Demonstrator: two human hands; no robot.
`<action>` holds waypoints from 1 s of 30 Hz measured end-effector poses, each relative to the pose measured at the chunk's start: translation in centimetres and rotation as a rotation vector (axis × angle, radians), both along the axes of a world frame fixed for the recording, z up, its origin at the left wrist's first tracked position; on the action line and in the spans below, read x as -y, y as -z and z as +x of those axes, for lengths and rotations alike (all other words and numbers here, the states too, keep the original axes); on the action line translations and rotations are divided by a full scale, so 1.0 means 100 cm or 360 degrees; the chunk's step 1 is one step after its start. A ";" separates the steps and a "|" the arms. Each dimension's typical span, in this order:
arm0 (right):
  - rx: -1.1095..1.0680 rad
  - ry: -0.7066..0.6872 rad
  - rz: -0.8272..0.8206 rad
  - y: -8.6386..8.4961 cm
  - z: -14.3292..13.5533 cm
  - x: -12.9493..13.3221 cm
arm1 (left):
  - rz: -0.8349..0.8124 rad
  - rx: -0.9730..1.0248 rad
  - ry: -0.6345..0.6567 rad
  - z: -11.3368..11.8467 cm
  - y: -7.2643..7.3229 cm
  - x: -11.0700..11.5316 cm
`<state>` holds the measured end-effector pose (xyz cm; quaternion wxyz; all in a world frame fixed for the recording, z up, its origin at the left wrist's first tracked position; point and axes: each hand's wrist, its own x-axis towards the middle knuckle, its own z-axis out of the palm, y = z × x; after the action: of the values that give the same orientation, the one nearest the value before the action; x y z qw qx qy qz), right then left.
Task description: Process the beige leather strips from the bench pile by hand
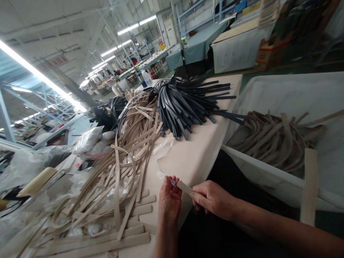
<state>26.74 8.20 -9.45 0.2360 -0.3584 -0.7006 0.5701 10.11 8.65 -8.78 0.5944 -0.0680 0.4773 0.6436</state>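
My right hand (212, 198) grips a beige fabric strap (185, 187) near its end, thumb on top. The strap's short free end points toward my left hand (170, 200), whose fingers are curled and pinch a small whitish, see-through piece (172, 182). That piece sits right beside the strap's tip; whether they touch I cannot tell. To the left of my hands, several cut beige straps (142, 209) lie on the table (188, 157), their ends toward me. A tangled pile of longer beige straps (131, 143) stretches behind them.
A thick bundle of black straps (177, 104) spreads over the table's far part. At my right stands a white bin (268, 157) with beige straps (279, 139) inside and one strap (309, 186) hanging over its rim. Clear plastic bags (88, 139) lie at the left.
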 end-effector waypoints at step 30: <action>0.0247 -0.0062 -0.0141 0.028 0.062 0.040 | 0.0161 -0.0157 0.0221 0.026 0.045 0.035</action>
<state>32.93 4.18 -12.22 0.1538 -0.3977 -0.6978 0.5756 12.73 5.18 -13.25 0.6162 0.0271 0.4765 0.6266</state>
